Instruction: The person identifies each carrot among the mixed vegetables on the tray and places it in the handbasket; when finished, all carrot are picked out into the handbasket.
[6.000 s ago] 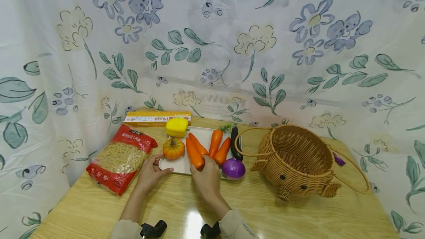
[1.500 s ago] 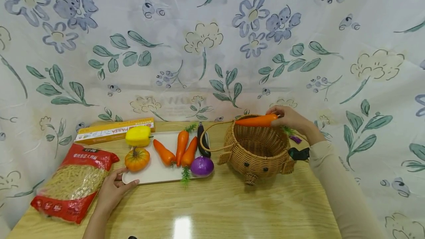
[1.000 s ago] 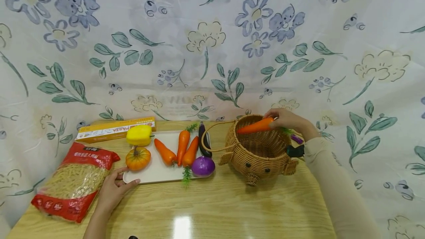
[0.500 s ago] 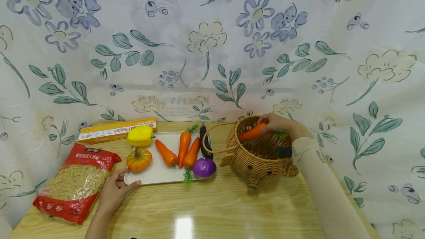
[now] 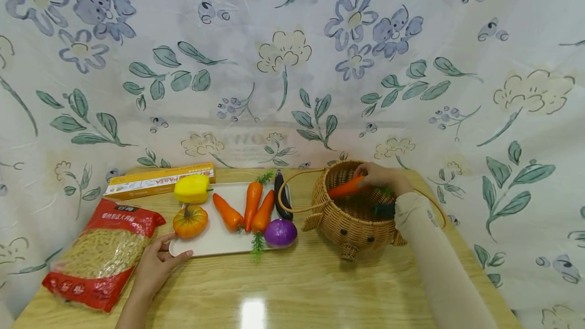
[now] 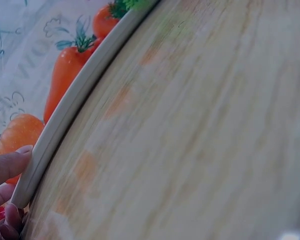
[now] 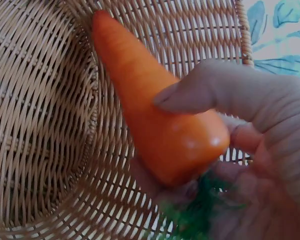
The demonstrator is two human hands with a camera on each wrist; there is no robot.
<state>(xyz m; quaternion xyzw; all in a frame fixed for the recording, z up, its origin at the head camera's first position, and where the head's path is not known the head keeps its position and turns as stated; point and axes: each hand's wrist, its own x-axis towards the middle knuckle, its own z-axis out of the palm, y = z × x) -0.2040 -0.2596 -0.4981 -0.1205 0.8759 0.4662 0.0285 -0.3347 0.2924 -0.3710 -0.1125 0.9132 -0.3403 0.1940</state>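
My right hand (image 5: 381, 176) reaches into the wicker basket (image 5: 331, 212), which has an animal face with a snout. It grips a carrot (image 7: 140, 95) by its thick end, thumb on top and green leaves below. The carrot's tip points at the woven wall inside. My left hand (image 5: 155, 264) holds the near left corner of the white tray (image 5: 219, 247); in the left wrist view the thumb lies on the rim and fingers curl under it. On the tray are several vegetables: more carrots (image 5: 227, 213), a small pumpkin (image 5: 190, 221), a purple onion (image 5: 281, 233) and an eggplant (image 5: 283, 197).
A red bag of pasta (image 5: 105, 253) lies left of the tray. Behind it is a yellow pasta box (image 5: 157, 181), with a yellow bell pepper (image 5: 192, 189) in front. The basket's handles stick out sideways. A floral curtain (image 5: 274, 65) hangs behind the wooden table (image 5: 292, 288).
The right hand took a carrot from the tray, carried it right to the basket, and has lowered it inside over the last second. The left hand has stayed on the tray corner.
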